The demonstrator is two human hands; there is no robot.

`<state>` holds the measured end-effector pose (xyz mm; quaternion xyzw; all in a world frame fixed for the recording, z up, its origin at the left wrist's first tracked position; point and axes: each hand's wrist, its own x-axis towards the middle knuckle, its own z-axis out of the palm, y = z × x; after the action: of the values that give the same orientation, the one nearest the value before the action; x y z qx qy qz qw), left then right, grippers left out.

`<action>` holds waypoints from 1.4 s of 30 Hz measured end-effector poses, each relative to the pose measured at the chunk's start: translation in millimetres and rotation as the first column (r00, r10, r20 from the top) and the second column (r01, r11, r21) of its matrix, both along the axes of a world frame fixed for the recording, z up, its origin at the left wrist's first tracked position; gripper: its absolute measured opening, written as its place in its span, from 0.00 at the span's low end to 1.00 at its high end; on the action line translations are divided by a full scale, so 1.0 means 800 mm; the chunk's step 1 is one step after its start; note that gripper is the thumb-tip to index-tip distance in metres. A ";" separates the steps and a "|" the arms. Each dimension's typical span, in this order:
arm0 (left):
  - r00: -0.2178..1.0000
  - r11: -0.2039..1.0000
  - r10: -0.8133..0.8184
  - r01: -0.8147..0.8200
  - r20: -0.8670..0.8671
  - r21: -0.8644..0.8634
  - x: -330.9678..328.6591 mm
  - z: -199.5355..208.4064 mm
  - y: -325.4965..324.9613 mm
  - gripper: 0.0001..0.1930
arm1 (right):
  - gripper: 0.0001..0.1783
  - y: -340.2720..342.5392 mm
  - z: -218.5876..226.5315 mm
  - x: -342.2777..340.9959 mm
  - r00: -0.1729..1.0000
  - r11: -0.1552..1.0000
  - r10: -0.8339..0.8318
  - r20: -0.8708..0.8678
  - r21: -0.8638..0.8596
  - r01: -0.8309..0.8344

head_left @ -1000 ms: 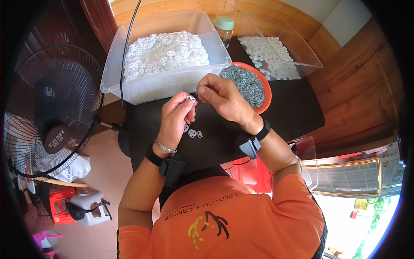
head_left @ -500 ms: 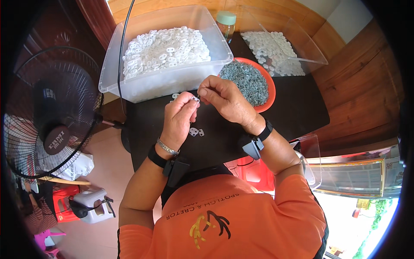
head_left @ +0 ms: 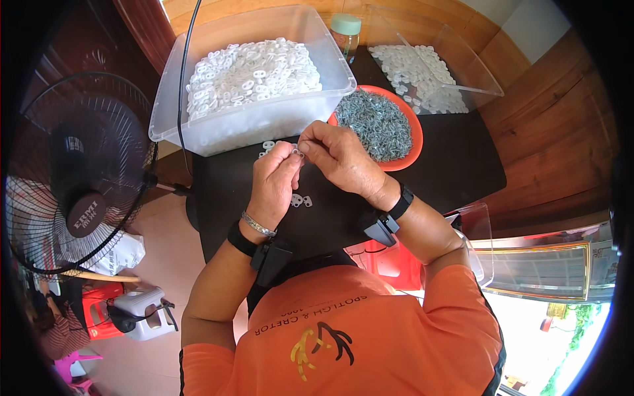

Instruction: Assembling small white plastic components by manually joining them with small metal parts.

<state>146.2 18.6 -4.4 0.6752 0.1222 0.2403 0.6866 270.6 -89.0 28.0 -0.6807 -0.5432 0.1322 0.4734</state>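
Observation:
My left hand (head_left: 274, 181) pinches a small white plastic piece with holes (head_left: 297, 152) between thumb and fingers, above the dark table. Close against it, the thumb and forefinger of my right hand (head_left: 347, 162) are pressed together at the piece's edge; whatever they grip is too small to make out. A few loose white two-hole pieces (head_left: 302, 200) lie on the table beside my left wrist, and others (head_left: 267, 146) lie by the bin. Just past my right hand stands an orange bowl (head_left: 415, 144) heaped with small grey metal parts (head_left: 376, 125), which look like screws.
A big translucent bin (head_left: 257, 119) of white pieces stands at the back left. Behind the bowl are a green-lidded jar (head_left: 345, 36) and a clear tray (head_left: 479, 90) of white pieces. A black fan (head_left: 79, 158) stands left; a cable (head_left: 181, 99) hangs before the bin.
My right hand has shifted slightly left and down, bringing its fingertips up to the white piece. My left hand stays almost where it was.

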 end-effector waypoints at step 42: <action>0.940 0.963 0.269 -0.267 0.211 -0.036 -0.010 0.022 0.023 0.09 | 0.10 -0.003 -0.016 -0.016 0.856 0.891 0.421 0.301 -0.314 -0.328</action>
<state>138.2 37.3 13.0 0.6203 0.1391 0.4024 0.6588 257.5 -91.5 15.0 -0.6277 -0.7224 0.1629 0.2402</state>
